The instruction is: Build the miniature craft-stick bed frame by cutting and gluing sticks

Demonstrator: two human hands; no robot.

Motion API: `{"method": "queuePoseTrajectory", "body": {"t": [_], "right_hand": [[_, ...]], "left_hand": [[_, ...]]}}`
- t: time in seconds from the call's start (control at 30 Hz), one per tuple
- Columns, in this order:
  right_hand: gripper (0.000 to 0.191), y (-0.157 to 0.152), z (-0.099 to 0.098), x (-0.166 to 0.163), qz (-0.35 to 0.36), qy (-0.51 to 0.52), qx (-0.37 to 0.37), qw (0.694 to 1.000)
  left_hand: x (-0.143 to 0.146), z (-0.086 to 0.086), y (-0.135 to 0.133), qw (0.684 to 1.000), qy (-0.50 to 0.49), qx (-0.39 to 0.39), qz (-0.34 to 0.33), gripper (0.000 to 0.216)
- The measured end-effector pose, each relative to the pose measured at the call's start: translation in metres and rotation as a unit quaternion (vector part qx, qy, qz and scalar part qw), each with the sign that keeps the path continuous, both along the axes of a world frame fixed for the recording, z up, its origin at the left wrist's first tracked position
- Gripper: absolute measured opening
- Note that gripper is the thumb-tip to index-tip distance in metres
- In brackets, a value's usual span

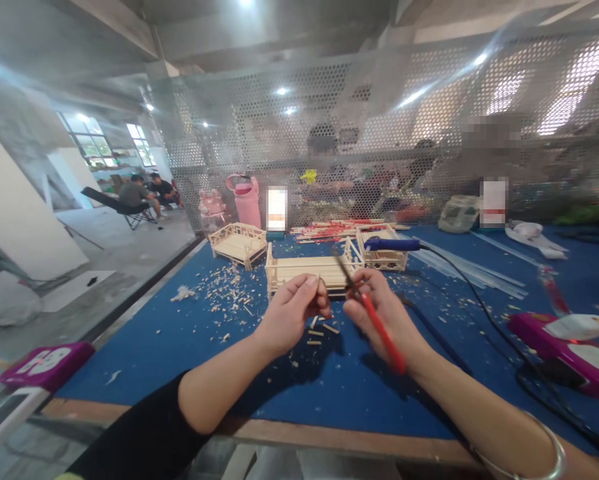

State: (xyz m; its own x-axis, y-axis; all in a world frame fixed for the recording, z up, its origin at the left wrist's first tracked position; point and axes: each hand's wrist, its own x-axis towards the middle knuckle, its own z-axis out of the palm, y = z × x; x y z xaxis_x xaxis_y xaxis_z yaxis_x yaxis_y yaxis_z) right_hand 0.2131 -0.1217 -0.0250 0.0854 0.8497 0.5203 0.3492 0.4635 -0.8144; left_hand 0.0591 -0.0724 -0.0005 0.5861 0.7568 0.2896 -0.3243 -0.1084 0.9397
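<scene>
My left hand (pixel 294 310) is closed in a pinch at the table's middle, with the tip of a small pale wooden stick (pixel 320 277) showing at its fingertips. My right hand (pixel 379 317) is wrapped round red-handled pliers (pixel 378 325); their dark, narrow jaws point up and left, apart from my left hand. Just beyond both hands stands a small wooden bed-like frame (pixel 304 267) of slats and sticks, partly hidden by them. Short cut stick pieces (pixel 315 333) lie on the blue table between my wrists.
Two more wooden frames (pixel 238 244) (pixel 394 259) stand behind, a blue-handled corded tool (pixel 392 245) resting on the right one. Red-tipped sticks (pixel 337 230), clear glue sticks (pixel 479 263) and wood scraps (pixel 229 293) lie about. A black cable (pixel 472 293) crosses the right side. A perforated screen (pixel 279 133) stands behind.
</scene>
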Motion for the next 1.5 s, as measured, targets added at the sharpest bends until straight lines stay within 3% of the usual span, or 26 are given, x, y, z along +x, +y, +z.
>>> {"method": "queuePoseTrajectory", "body": {"t": [0.13,0.23,0.33,0.47,0.57,0.63,0.77,0.9,1.03,1.2,1.33,1.5], "right_hand": [[0.038,0.006,0.006,0.010,-0.063,0.133,-0.002,0.989],[0.049,0.004,0.014,0.007,-0.033,0.168,-0.005,0.985],[0.046,0.001,0.017,-0.001,0.038,0.187,-0.038,0.981],[0.040,0.000,0.015,-0.007,0.068,0.174,-0.076,0.979],[0.040,-0.001,0.014,-0.007,0.074,0.195,-0.097,0.973],[0.043,-0.001,0.014,-0.008,0.085,0.239,-0.111,0.961],[0.052,-0.001,0.015,-0.012,0.105,0.320,-0.122,0.934],[0.053,0.000,0.013,-0.017,0.114,0.325,-0.134,0.929],[0.044,-0.001,0.011,-0.017,0.091,0.279,-0.133,0.947],[0.025,-0.006,0.012,-0.004,0.008,0.035,-0.032,0.999],[0.024,-0.008,0.015,0.005,-0.015,-0.112,0.006,0.994],[0.027,-0.010,0.016,0.006,0.044,-0.169,0.013,0.985]], "left_hand": [[0.000,0.000,0.002,0.993,-0.009,-0.107,-0.039,0.030],[0.001,-0.003,0.002,0.994,0.061,-0.076,-0.050,0.033],[0.003,-0.007,0.000,0.983,0.169,0.072,-0.017,0.031],[0.000,-0.008,-0.001,0.909,0.264,0.315,0.066,0.022],[-0.002,-0.007,-0.001,0.870,0.256,0.402,0.127,0.018],[-0.001,-0.007,-0.002,0.885,0.207,0.393,0.144,0.014],[0.002,-0.009,-0.003,0.942,0.091,0.309,0.096,0.020],[0.004,-0.009,-0.004,0.953,0.060,0.273,0.116,0.013],[0.004,-0.005,-0.006,0.973,0.067,0.195,0.107,0.022],[-0.001,-0.002,-0.003,0.977,0.117,0.167,0.067,0.030],[-0.003,-0.004,-0.001,0.973,0.128,0.187,0.040,0.033],[-0.003,-0.006,0.000,0.964,0.139,0.217,0.062,0.039]]}}
